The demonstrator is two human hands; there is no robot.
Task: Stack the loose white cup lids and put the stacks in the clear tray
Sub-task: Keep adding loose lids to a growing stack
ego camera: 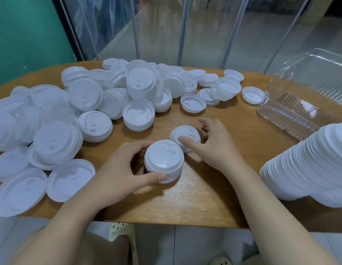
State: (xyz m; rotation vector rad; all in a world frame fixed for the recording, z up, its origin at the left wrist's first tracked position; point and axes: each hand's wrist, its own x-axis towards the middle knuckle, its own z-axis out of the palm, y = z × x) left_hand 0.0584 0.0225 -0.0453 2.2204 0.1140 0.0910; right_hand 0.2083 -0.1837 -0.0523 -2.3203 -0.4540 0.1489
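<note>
The left hand [120,169] curls thumb and fingers round a short stack of white plastic cup lids [164,161] at table centre, while the right hand [217,144], fingers loosely spread, touches a single white lid [185,135] at the stack's one o'clock. By my reading little is done: the clear ribbed plastic tray [300,96] at two o'clock looks empty, and one tall finished stack [309,165] lies at four o'clock. A heap of loose white lids [90,104] from eight to twelve o'clock remains on the wooden table [185,197], leaving the path to the tray unblocked.
</note>
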